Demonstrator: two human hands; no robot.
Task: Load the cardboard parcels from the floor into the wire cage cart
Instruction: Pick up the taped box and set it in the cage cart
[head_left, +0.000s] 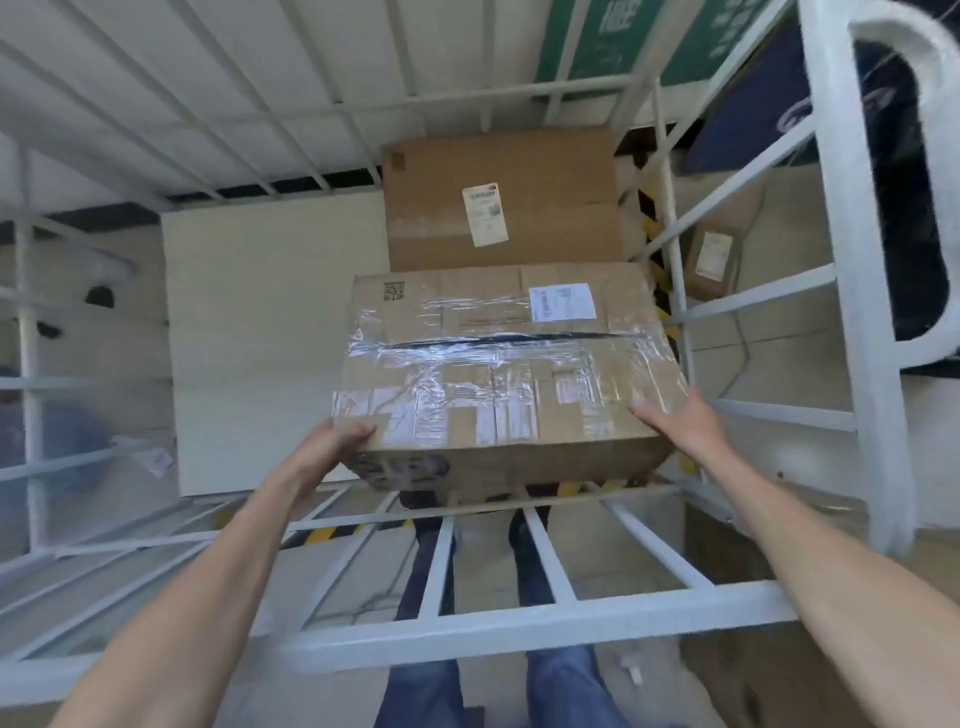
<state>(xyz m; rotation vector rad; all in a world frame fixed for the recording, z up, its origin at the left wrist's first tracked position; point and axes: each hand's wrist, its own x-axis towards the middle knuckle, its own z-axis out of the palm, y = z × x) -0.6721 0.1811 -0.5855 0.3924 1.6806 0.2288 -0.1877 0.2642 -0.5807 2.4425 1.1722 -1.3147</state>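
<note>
- Taped parcel (506, 374) sits inside the wire cage cart (524, 623), just before a plain parcel (498, 197).
- Left hand (332, 447) and right hand (680, 423) clasp its near corners.
- Looks stiff and weighty, with slick tape; corners seem safest.

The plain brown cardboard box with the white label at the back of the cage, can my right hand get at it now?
Probably not: the right hand is busy holding the tape-wrapped cardboard parcel, which sits between it and that box.

Inside the wire cage cart (519, 631), the taped parcel (504, 364) sits before the labelled parcel (498, 197).
</note>
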